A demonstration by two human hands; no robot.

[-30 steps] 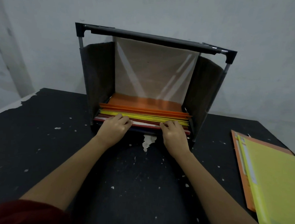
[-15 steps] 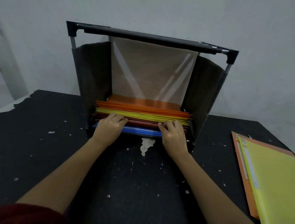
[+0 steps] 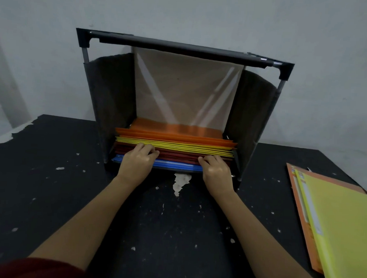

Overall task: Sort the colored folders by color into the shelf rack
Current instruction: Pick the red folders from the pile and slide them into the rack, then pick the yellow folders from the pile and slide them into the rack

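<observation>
A dark shelf rack point(image 3: 178, 47) with cloth sides stands at the back of the table. Inside lies a flat stack of folders: orange folders point(image 3: 174, 132) on top, yellow folders point(image 3: 178, 147) under them, red folders point(image 3: 177, 156) lower, blue folders point(image 3: 173, 164) at the bottom. My left hand point(image 3: 137, 161) and my right hand point(image 3: 216, 169) rest against the stack's front edge, fingers curled onto the red layer. A loose yellow folder point(image 3: 342, 225) lies on a loose orange folder point(image 3: 294, 181) at the table's right.
The black table point(image 3: 50, 185) has chipped white specks and a worn pale patch point(image 3: 179, 181) just in front of the rack. A pale wall stands close behind the rack. The loose folders reach past the frame's right edge.
The view has shifted and the rack appears slightly more to the left. Both hands stay at the stack's front edge; the blue folders at the bottom have come into sight beneath them.
</observation>
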